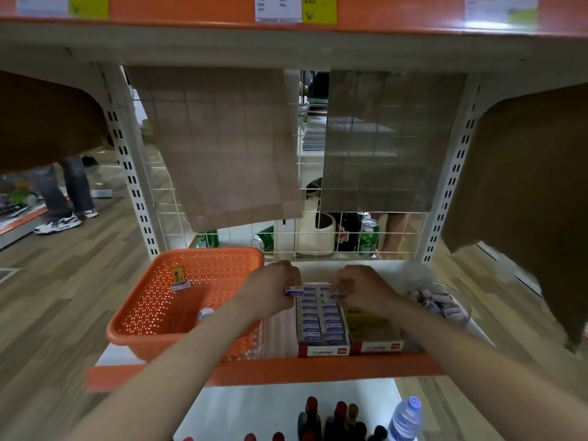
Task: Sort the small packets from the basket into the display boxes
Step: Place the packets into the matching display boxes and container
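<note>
An orange perforated basket [152, 326] sits on the shelf at the left, with a yellow packet [178, 275], a blue-and-white packet [181, 286] and a small round item [205, 313] inside. Right of it stands a red-fronted display box [323, 350] filled with rows of blue-and-white packets. My left hand [273, 292] pinches one blue-and-white packet [294, 293] at the box's far left corner. My right hand [359, 289] pinches another packet [336, 296] over the box's far right side. A second display box [378, 345] with a yellowish top stands further right.
A clear round container [440, 305] of purple-white packets sits at the shelf's right end. A wire grid back panel [318, 249] with green cans and a white jug behind it closes the rear. Bottles [337, 421] stand on the lower shelf. Brown mesh mats hang above.
</note>
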`<state>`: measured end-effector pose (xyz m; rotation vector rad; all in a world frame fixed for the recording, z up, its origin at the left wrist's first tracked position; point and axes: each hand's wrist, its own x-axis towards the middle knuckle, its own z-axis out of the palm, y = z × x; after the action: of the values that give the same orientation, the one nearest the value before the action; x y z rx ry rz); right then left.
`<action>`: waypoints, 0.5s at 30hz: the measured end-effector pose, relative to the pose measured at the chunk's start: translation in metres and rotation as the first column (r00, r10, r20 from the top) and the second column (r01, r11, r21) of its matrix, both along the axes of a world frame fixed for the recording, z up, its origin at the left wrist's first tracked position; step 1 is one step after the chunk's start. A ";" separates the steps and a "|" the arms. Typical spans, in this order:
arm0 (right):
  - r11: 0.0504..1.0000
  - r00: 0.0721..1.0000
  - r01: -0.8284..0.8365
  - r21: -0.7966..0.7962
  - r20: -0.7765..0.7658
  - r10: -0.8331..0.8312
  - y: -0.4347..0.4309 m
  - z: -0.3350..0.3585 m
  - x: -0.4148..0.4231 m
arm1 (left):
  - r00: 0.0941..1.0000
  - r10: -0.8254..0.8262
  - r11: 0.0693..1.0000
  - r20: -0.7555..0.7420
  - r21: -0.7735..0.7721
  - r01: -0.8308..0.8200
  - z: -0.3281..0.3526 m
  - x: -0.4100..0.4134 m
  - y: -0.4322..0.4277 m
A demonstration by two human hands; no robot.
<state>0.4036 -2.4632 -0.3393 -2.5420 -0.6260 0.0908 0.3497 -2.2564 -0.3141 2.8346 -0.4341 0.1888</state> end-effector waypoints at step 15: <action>0.972 0.981 -0.160 -0.174 -0.139 0.137 0.002 -0.048 -0.010 | 0.998 -0.058 0.998 -0.022 0.033 0.059 -0.022 0.005 -0.005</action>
<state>0.3940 -2.4609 -0.3872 -2.6366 -0.7897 0.3765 0.3545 -2.2617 -0.3362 2.8496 -0.5196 0.1416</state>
